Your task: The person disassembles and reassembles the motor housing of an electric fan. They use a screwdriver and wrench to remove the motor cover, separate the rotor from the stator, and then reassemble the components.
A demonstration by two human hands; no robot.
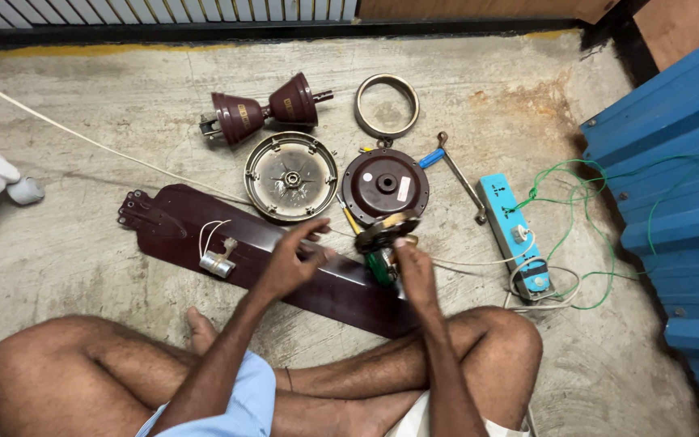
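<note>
We hold a round wound part (383,231), dark with a yellowish band around it, pinched in our right hand (414,271), whose grip is closed on its lower edge so the disc stands tilted up above the floor, just in front of our crossed legs. Our left hand (289,260) hovers beside it with fingers loosely spread and nothing in them, near enough to steady or turn the part; we judge the raised, tilted hold lets us look at its face. A green-handled tool (379,265) lies just beneath the part, partly hidden by our right hand. Under both hands a long maroon fan blade (204,231) lies flat on the concrete floor (82,97), with a small grey capacitor (217,264) and its white leads resting on it. Beyond, laid within reach, are a maroon motor cover (386,184) and a pale metal cover (290,176) lying open side up, a metal ring (387,105), and a down rod with two maroon cone canopies (264,113) on its side. A spanner (460,180) lies to the right, next to a blue extension board (515,235) with white and green wires (584,202) tangled about it, and a blue ribbed sheet (673,186) stands along the right edge.
</note>
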